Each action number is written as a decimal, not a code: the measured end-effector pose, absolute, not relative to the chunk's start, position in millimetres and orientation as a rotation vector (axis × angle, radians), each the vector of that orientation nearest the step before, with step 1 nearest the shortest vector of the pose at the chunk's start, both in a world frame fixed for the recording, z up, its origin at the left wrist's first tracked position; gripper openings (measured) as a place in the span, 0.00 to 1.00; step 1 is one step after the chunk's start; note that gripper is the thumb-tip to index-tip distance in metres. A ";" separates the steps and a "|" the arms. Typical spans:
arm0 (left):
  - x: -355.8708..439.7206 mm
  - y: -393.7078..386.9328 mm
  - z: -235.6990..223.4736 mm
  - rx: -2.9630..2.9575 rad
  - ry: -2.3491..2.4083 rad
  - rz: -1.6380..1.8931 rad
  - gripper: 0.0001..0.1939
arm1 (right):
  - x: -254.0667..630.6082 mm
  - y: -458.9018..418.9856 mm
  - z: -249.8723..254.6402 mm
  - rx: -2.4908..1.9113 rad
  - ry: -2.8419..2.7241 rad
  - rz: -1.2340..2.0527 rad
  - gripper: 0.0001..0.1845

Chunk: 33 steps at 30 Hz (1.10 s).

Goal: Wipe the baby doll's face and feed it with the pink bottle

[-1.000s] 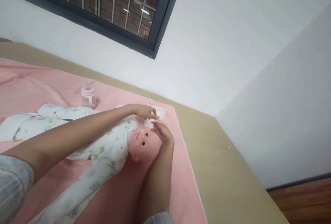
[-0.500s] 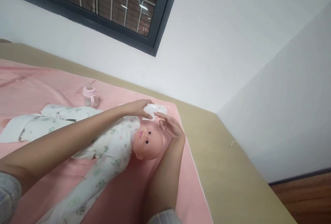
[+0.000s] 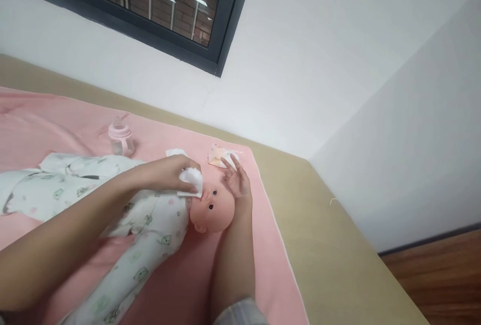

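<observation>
A baby doll lies on its back, its head toward the right, in a white printed outfit. With fingers and thumb, my left hand grips a white tissue against the doll's mouth and chin, covering the mouth. My right hand is beside the top of the doll's head, palm up with fingers spread, holding nothing. Just behind its fingertips lies a small white and orange tissue packet, partly hidden by them. A white patch shows behind my left hand; I cannot tell whether it is sleeve or tissue.
A pink baby bottle stands upright behind the doll. The pink sheet covers much of the tan surface. A white wall with a dark-framed window rises at the back.
My left hand has moved left and toward me from the packet, bringing the tissue to the doll's mouth. My right hand's fingers have spread, and the packet shows more.
</observation>
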<state>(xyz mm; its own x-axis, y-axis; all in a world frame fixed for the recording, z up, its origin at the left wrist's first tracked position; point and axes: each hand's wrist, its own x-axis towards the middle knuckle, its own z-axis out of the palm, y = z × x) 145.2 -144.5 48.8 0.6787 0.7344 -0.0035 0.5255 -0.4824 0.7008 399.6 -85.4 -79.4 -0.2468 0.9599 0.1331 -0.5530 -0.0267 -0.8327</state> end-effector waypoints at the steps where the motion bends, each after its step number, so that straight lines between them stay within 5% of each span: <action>1: 145.5 -146.1 47.5 2.186 0.965 0.349 0.11 | 396.9 -83.6 -80.3 -0.595 -0.965 1.577 0.24; 11: 153.7 -152.2 40.7 2.341 1.060 0.291 0.05 | 389.7 -74.5 -89.6 -0.782 -0.882 1.459 0.26; 33: 153.0 -148.8 32.3 2.437 1.085 0.352 0.08 | 387.1 -71.6 -98.2 -0.889 -0.960 1.490 0.24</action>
